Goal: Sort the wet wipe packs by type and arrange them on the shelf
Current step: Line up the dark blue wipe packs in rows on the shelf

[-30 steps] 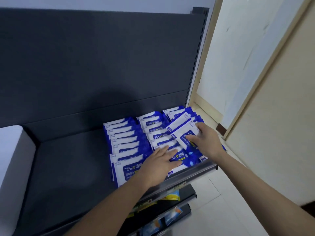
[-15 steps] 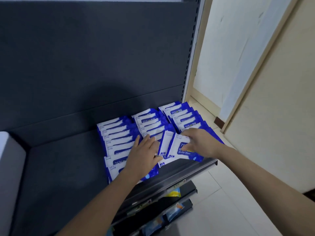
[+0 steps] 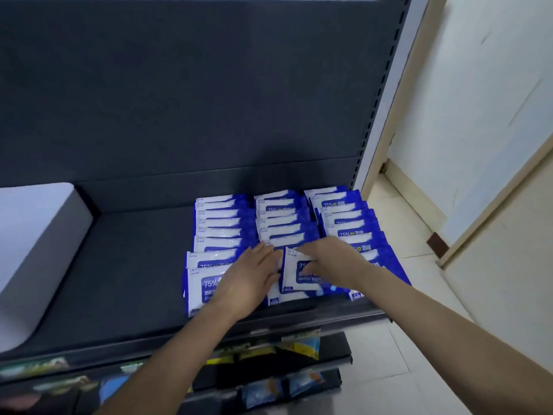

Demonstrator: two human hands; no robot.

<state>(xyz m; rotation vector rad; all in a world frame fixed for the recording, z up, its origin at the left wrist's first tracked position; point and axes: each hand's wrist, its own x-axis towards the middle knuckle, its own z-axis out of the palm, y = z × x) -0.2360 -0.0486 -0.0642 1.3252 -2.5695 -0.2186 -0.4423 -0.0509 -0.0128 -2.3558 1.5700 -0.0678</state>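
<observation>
In the lower centre, the right hand pinches the front pack of the middle row on the shelf; the left hand lies flat, fingers straight, on packs just left.

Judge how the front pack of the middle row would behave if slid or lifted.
The front middle pack is a flat film pouch, so probably soft and bendy rather than stiff. Its glossy wrapper likely slides easily over neighbouring packs. Lying nearly flat, it should not roll.
</observation>
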